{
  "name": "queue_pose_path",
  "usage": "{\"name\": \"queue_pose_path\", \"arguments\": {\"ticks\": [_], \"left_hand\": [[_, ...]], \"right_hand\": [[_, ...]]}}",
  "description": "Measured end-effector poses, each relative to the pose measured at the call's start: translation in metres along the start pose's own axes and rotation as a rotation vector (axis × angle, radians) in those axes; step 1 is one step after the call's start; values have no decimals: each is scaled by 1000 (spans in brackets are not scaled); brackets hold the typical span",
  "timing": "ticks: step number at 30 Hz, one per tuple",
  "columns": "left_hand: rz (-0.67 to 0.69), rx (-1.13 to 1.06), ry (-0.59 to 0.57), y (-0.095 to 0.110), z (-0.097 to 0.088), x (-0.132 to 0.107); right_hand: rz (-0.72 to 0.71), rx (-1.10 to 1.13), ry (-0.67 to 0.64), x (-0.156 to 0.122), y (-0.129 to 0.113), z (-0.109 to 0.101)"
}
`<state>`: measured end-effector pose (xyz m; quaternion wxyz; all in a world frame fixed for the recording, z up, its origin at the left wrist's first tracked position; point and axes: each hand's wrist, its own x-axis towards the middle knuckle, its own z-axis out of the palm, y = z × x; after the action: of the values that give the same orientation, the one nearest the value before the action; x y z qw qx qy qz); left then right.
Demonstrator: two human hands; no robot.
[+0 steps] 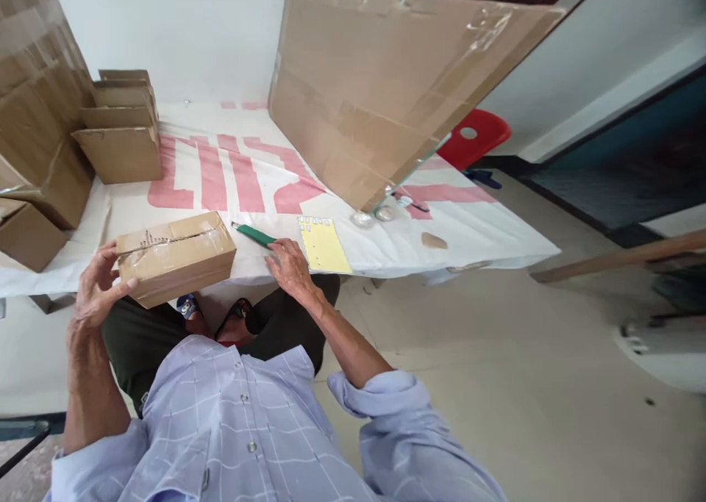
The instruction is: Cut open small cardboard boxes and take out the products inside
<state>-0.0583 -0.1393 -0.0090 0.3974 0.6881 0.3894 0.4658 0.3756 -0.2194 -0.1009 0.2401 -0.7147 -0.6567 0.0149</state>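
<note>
A small closed cardboard box (179, 259) lies at the table's near edge, with a taped seam and dark marks along its top. My left hand (98, 287) grips its left end, thumb on the near side and fingers behind the corner. To the right of the box, my right hand (290, 268) has its fingers closed over the rear end of a green utility knife (255, 234). The knife lies low over the tabletop, its tip pointing left toward the box. Beside the right hand is a yellow sheet (323, 245) with small white labels along its top.
Folded cardboard boxes (122, 145) stand at the left back, near larger cartons (38, 142). A big cardboard sheet (375, 83) leans over the table (485, 230). Clear tape rolls (384, 212) and a brown scrap (434, 241) lie at right. Behind stands a red chair (477, 140).
</note>
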Motion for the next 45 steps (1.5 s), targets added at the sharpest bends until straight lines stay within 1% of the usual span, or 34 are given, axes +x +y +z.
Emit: {"name": "queue_pose_path", "arguments": {"ticks": [3, 5, 7, 11, 13, 15, 16, 18, 20, 23, 26, 29, 32, 35, 39, 42, 45], "left_hand": [[-26, -2, -9, 1, -1, -3], [-50, 0, -7, 2, -1, -5], [-60, -1, -28, 2, -1, -8], [-56, -3, -79, 5, -2, -12], [-58, 5, -97, 5, -2, -13], [-65, 18, -113, 4, -3, -14], [-66, 24, -117, 3, -2, -14], [-65, 30, -121, 3, -1, -14], [-58, 32, -129, 4, 2, -14], [-54, 46, -142, 8, 6, -14], [-59, 72, -141, 15, 8, -15], [-58, 94, -137, 17, 8, -16], [-47, 105, -141, 14, 8, -16], [-44, 104, -145, 9, 9, -15], [-47, 75, -143, 5, 9, -15], [-46, 79, -142, 6, 9, -14], [-52, 89, -135, 6, 8, -14]], "right_hand": [[46, -115, -86, 32, -2, 5], [64, -156, -118, 48, -5, 8], [64, -156, -129, 58, -9, 12], [74, -67, -87, 68, -18, 15], [90, -40, -51, 70, -21, 10], [74, 65, 31, 70, -24, -2], [43, 161, 85, 71, -27, -11], [-74, 385, 166, 70, -38, -32], [-236, 515, 148, 71, -57, -57], [-456, 526, 65, 75, -90, -91], [-579, 451, -25, 82, -117, -111], [-652, 327, -77, 92, -130, -118], [-711, 233, -110, 100, -134, -120], [-739, 180, -116, 106, -137, -122], [-765, 150, -105, 114, -141, -123], [-768, 178, -109, 120, -144, -122], [-742, 199, -104, 128, -139, -120]]}}
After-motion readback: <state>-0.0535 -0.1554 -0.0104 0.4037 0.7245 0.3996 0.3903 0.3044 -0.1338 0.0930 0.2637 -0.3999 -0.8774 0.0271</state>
